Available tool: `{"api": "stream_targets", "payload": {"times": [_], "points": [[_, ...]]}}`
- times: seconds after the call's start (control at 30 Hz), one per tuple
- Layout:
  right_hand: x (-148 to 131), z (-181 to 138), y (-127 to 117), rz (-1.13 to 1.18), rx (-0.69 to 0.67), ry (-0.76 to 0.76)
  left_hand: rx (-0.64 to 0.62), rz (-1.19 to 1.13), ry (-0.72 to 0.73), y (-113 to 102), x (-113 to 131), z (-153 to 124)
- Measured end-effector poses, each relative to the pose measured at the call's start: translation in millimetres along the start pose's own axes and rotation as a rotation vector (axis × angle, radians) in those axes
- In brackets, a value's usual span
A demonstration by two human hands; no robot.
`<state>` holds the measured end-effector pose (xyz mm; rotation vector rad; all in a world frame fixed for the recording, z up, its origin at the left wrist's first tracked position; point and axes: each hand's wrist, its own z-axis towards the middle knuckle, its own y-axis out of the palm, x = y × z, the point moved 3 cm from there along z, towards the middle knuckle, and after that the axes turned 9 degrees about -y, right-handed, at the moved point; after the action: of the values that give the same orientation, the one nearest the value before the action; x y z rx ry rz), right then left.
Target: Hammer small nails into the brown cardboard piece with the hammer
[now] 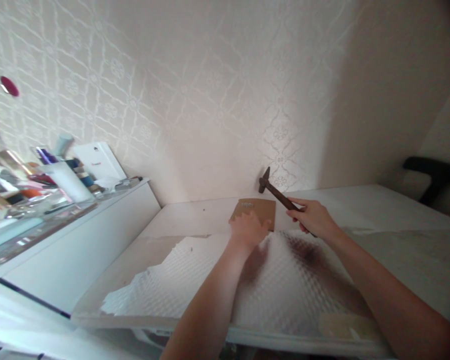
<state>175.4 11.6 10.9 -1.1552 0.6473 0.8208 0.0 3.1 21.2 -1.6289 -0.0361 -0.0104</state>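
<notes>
On your left, a long white cabinet (82, 240) runs along the cream patterned wallpaper (210, 100). Its glass top is crowded with bottles and tubes (30, 195), and a flat white rectangular box (99, 161) leans against the wall behind them. A dark red round disc (9, 86) sits higher on that wall. Before you, a white dimpled sheet (195, 285) with a torn left edge covers part of the pale table (378, 205). At your far right you see a black chair back (435, 175).
</notes>
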Motion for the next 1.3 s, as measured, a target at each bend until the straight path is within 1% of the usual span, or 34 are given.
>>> {"api": "stream_targets", "payload": {"times": [0.03, 0.07, 0.17, 0.27, 0.37, 0.47, 0.73, 1.07, 1.17, 1.3], "points": [[-1, 0, 1, 0.005, -0.007, -0.003, 0.033, -0.001, -0.037, 3, 4, -1], [-1, 0, 2, 0.01, -0.015, -0.006, 0.031, 0.009, -0.058, 7, 8, -2], [-2, 0, 4, 0.02, -0.038, -0.005, -0.034, 0.055, -0.053, 16, 12, 0], [-1, 1, 6, 0.036, -0.05, 0.002, -0.088, 0.071, -0.049, 13, 5, 4], [-1, 0, 7, 0.044, -0.056, 0.016, -0.128, 0.084, -0.091, 4, -4, 6], [-2, 0, 8, 0.053, -0.073, 0.007, -0.148, 0.079, -0.114, -1, -6, 4], [-4, -3, 17, 0.147, -0.138, 0.002, -0.174, 0.082, -0.103, 5, -7, 8], [-6, -5, 17, 0.186, -0.181, -0.014, -0.17, 0.083, -0.107, 7, -7, 9], [-8, -5, 15, 0.186, -0.162, 0.006, -0.165, 0.076, -0.114, 7, -7, 9], [-10, -6, 13, 0.251, -0.204, 0.043, -0.184, 0.063, -0.116, 6, -7, 8]]}}
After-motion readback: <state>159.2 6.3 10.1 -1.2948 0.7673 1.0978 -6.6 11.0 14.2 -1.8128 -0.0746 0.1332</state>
